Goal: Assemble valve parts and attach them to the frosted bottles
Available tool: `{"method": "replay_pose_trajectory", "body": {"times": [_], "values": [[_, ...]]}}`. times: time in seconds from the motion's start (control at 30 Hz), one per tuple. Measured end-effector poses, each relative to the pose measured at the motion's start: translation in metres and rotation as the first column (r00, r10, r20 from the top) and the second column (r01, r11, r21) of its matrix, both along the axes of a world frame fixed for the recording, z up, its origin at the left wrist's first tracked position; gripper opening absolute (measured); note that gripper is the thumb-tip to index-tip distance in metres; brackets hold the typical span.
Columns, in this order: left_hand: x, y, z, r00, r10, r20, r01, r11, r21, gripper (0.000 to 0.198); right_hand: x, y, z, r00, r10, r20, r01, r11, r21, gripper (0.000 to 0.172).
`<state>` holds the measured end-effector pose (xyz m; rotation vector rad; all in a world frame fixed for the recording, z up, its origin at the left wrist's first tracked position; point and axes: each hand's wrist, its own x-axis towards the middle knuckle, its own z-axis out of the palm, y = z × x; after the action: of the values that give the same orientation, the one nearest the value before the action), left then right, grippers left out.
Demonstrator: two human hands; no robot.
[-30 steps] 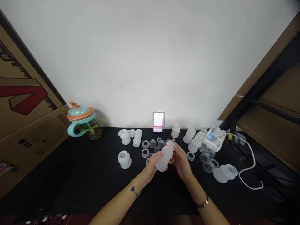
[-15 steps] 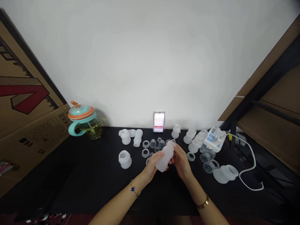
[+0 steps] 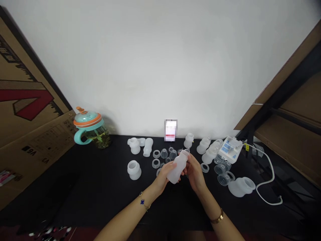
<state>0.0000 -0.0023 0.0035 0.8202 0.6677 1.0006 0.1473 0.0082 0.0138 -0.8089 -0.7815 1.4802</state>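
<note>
A frosted white baby bottle point(image 3: 176, 171) leans to the right in my left hand point(image 3: 163, 177), whose fingers wrap round its body. At the bottle's neck, the fingers of my right hand point(image 3: 196, 172) close on a clear bottle nipple point(image 3: 188, 149), which points up and to the right. Whether the nipple still sits on the neck is hard to tell. Behind and left of my hands lie several clear rings, one of them a collar ring point(image 3: 155, 163), and small clear domed caps point(image 3: 164, 153). Another ring point(image 3: 204, 167) rests just right of my right hand.
White bottles point(image 3: 134, 170) and curved white pieces point(image 3: 147, 147) stand left. At right are more bottles point(image 3: 210, 152), clear caps point(image 3: 223, 178), a white box point(image 3: 229, 149) with a cable point(image 3: 270, 167), and a wide-mouthed bottle point(image 3: 240, 186). A teapot point(image 3: 97, 134) stands by a carton point(image 3: 45, 147).
The nipple has shifted slightly up and right with my right fingertips, tilting a little more. My left hand and the bottle have hardly moved.
</note>
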Motion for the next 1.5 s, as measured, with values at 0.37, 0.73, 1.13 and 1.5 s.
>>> {"method": "replay_pose_trajectory", "body": {"times": [0.37, 0.73, 1.13, 1.5], "values": [[0.0, 0.001, 0.001, 1.0, 0.0, -0.004, 0.0, 1.0, -0.004, 0.049, 0.0, 0.0, 0.002, 1.0, 0.015, 0.017, -0.015, 1.0, 0.003, 0.038], [0.0, 0.0, 0.002, 1.0, 0.004, -0.021, -0.004, 1.0, -0.013, 0.049, 0.0, -0.001, 0.002, 1.0, 0.025, 0.004, -0.025, 1.0, 0.007, 0.035], [0.0, -0.001, 0.005, 0.999, 0.018, -0.041, -0.018, 1.0, 0.0, 0.05, 0.0, 0.0, 0.001, 1.0, 0.021, 0.012, -0.022, 1.0, 0.007, 0.034], [0.002, -0.002, 0.012, 0.997, 0.04, -0.06, -0.04, 0.999, 0.005, 0.055, 0.001, 0.001, -0.002, 1.0, 0.016, 0.016, -0.016, 1.0, 0.007, 0.036]]}}
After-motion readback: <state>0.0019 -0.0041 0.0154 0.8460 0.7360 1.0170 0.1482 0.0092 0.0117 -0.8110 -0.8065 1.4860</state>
